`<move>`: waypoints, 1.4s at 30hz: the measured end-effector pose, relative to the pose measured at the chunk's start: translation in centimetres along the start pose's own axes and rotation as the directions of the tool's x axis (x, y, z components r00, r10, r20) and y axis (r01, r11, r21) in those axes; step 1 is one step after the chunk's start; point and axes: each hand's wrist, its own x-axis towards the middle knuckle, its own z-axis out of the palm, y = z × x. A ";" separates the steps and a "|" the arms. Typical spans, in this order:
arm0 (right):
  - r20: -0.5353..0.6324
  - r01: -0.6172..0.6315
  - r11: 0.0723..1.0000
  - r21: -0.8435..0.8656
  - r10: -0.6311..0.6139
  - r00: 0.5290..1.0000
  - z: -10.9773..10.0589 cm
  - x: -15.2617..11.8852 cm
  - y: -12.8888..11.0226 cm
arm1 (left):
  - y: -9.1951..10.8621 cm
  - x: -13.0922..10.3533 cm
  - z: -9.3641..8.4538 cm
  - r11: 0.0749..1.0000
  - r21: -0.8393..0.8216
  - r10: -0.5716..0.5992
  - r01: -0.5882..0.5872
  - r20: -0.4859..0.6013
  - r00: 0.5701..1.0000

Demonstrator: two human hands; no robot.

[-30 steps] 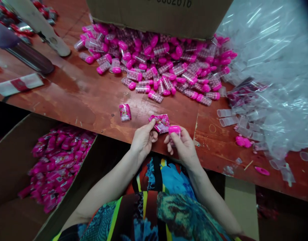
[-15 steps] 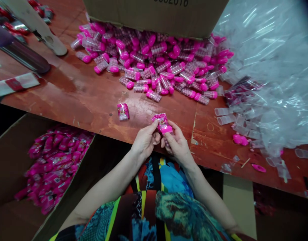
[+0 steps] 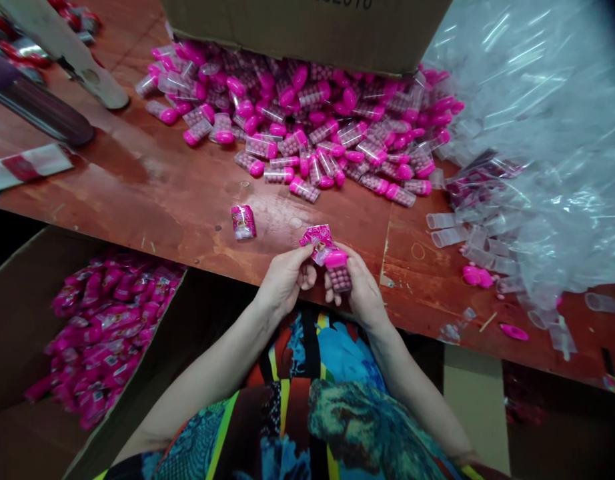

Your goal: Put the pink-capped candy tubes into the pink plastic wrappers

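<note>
Over the table's near edge, my left hand [image 3: 286,277] is closed, pinching a pink printed wrapper [image 3: 316,235] between thumb and fingers. My right hand [image 3: 360,283] grips a small clear candy tube [image 3: 339,277] with a pink cap and pink balls inside. The capped end of the tube touches the wrapper's right side; whether it is inside the opening I cannot tell. A filled pink packet [image 3: 243,223] lies on the table [image 3: 187,213] to the left, apart from both hands.
Many pink-capped tubes [image 3: 297,143] are heaped under a cardboard box [image 3: 307,30]. Clear plastic bags [image 3: 547,133] and empty tubes [image 3: 448,237] spread at right. Below left, an open carton [image 3: 17,320] holds many pink packets [image 3: 105,327]. A dark bottle [image 3: 42,107] is at far left.
The tube has come into fuller view in my right hand, its ball-filled body now showing below the cap. The left hand still pinches the wrapper. The view has shifted slightly.
</note>
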 end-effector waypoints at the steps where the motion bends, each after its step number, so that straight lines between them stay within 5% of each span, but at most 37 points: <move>1: 0.014 -0.036 0.997 0.067 0.035 0.999 0.0 0.1 -0.2 | 0.0 0.0 -0.1 1.000 -0.002 0.005 -0.005 -0.017 1.000; 6: -0.003 -0.066 0.975 0.212 0.068 0.998 -0.3 0.3 -0.7 | 0.0 0.2 0.0 0.998 -0.069 -0.008 -0.001 -0.124 0.992; 12: -0.163 0.167 0.982 -0.094 -0.180 0.970 -0.3 -0.2 0.3 | -0.1 0.3 0.6 0.988 -0.152 -0.057 0.027 -0.194 0.979; 19: -0.256 0.215 0.920 -0.328 -0.306 0.917 0.0 -0.1 1.3 | -0.7 -0.3 1.0 0.994 -0.113 -0.007 -0.008 -0.136 0.991; 26: -0.184 0.184 0.874 -0.450 -0.293 0.938 -0.3 -0.5 1.8 | -1.3 -0.2 0.7 0.995 -0.082 0.049 -0.055 -0.081 0.996; 34: -0.092 0.269 0.708 -0.653 -0.426 0.900 0.0 -0.8 0.8 | -1.6 -0.4 0.5 0.999 -0.006 0.036 -0.036 -0.029 0.999; 38: -0.045 0.292 0.727 -0.621 -0.405 0.913 0.0 -0.9 0.7 | -1.6 -0.2 0.1 1.000 0.017 -0.003 0.003 0.022 1.000; 42: -0.049 0.271 0.865 -0.423 -0.321 0.946 0.0 -1.1 0.6 | -1.1 -0.4 -0.2 0.999 0.037 -0.012 0.008 0.113 0.994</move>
